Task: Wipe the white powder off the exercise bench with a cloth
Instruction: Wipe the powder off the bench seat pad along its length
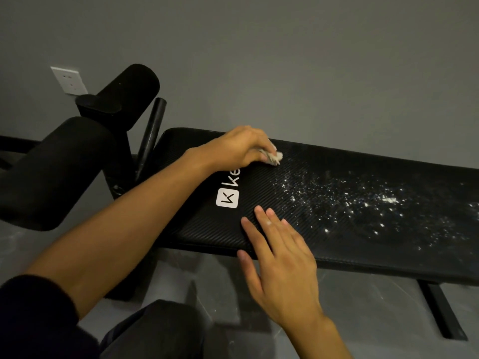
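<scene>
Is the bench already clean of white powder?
No, white powder speckles the bench to the right of the cloth in the left hand.

A black sleeve (33, 314) sits bunched high on the left arm, the forearm bare down to the left hand (233, 149). The right hand (282, 265) and forearm are bare as well (one finger carries a white fleck). Dark trousers (160, 330) cover the knee.

"ke" beside logo, on bench (207, 226)
</scene>
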Tool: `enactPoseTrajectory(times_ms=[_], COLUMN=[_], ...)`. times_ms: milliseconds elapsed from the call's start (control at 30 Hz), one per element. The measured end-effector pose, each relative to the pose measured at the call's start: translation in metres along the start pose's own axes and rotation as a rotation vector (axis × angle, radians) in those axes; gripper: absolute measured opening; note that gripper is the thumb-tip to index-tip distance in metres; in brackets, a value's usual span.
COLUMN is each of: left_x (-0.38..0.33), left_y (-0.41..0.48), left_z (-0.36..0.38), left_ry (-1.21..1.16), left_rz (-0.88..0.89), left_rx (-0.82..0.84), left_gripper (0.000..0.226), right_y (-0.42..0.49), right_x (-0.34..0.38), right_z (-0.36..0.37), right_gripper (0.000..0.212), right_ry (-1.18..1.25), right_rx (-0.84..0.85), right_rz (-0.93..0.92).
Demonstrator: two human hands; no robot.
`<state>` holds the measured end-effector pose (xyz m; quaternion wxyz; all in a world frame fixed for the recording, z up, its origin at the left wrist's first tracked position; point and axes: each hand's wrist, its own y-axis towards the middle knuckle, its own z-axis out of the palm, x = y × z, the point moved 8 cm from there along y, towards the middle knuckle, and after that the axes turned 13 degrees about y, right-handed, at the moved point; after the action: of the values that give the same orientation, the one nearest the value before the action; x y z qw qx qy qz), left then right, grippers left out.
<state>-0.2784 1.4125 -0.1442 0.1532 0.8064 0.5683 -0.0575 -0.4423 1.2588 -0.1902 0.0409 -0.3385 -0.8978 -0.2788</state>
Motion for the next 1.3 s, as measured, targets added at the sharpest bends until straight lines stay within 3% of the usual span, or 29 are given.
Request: enactPoseTrajectory(times_ms=[100,233,400,533,667,867,1000,1067,1200,1300], left_x=[-0.013,-0.002,-0.027,-0.019,-0.034,-0.018,-0.036,-0.041,-0.03,-0.009], left_y=[-0.023,-0.021,-0.036,-0.034,-0.043,-0.036,-0.044,-0.047,-0.015,0.016], left_z=[0.01,0.002,0.01,0.002,0.009,-0.001,0.009,0.011,0.008,0.001], left_ry=[0.076,0.14,0.12,0.129,-0.005,0.207,-0.012,-0.037,0.157,0.17], left_rz=[0.114,-0.024,0.172,0.09,0.229,0.007,0.228,0.249,0.185,0.004], left_rx=[0.038,-0.103,-0.05,-0.165,-0.023,-0.221,-0.03,0.013,-0.051,-0.085], left_gripper=[0.026,0.031,0.042,0.036,0.031,0.025,0.023,0.024,0.025,0.024], right_y=[0.0,0.0,0.0,0.0,0.0,0.001,0.0,0.001,0.001,0.001], right_x=[-0.001,0.0,0.0,0.001,0.001,0.0,0.001,0.001,0.002,0.002], right_z=[0.0,0.0,-0.001,-0.001,-0.001,0.0,0.0,0.001,-0.001,-0.001], right_gripper=[0.049,0.049,0.049,0.049,0.049,0.049,0.049,0.05,0.049,0.048], right_ry=[0.001,0.004,0.004,0.003,-0.005,0.005,-0.003,-0.005,-0.001,-0.001], right_rx=[0.002,-0.005,-0.016,-0.014,-0.002,-0.011,-0.019,-0.022,-0.035,-0.028], right_rz=[0.002,0.003,0.011,0.012,0.015,0.012,0.011,0.009,0.01,0.006])
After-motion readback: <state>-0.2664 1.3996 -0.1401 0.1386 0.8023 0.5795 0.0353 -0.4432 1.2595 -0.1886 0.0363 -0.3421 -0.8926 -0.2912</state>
